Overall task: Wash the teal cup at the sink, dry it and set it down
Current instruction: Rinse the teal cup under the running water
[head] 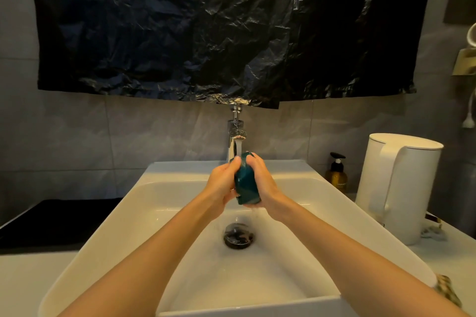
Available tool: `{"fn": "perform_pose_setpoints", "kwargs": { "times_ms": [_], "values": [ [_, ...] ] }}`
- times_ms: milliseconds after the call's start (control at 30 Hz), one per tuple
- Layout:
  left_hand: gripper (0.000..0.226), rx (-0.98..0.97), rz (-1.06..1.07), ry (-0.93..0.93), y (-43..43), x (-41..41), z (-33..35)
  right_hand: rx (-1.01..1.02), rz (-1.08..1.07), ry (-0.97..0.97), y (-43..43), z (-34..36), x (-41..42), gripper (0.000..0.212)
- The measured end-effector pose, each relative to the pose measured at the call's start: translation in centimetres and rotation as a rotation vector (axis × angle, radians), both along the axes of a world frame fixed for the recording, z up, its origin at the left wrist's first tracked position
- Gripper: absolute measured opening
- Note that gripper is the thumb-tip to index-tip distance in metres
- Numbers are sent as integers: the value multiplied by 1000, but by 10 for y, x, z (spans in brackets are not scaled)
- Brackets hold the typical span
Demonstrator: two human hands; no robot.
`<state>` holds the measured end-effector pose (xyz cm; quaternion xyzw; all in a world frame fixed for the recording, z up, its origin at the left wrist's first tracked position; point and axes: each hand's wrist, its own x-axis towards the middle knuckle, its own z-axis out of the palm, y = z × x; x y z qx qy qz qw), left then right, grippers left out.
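Teal cup [247, 183] between hands [222, 184] [265, 188], perhaps mid-stream.

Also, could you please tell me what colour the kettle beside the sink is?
The kettle is white, seen clearly in the head view.

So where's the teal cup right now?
Head view, centre: teal cup gripped between left hand and right hand, just below the faucet, above the sink.
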<state>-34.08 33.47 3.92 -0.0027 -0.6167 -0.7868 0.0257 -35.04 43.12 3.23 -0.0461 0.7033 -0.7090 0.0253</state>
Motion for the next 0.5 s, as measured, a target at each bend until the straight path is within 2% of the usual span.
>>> {"fn": "perform_pose_setpoints", "kwargs": {
  "times_ms": [67, 167, 300, 400, 500],
  "values": [
    [39, -14, 97, -42, 4, -4, -1, 72, 27, 91, -4, -2, 3, 35],
    [36, -80, 215, -38, 1, -3, 0, 50, 171, -25, -7, -4, 6, 46],
    [34, -12, 273, -70, -11, -3, 6, -20, 329, -28, -4, 1, 8, 32],
    [32, -26, 244, -93, -11, -3, 5, -25, 280, -61, -4, 0, 5, 40],
    [31, -113, 193, -25, -1, -2, -2, -89, 149, -243, -8, -1, 3, 53]
  ]
}}
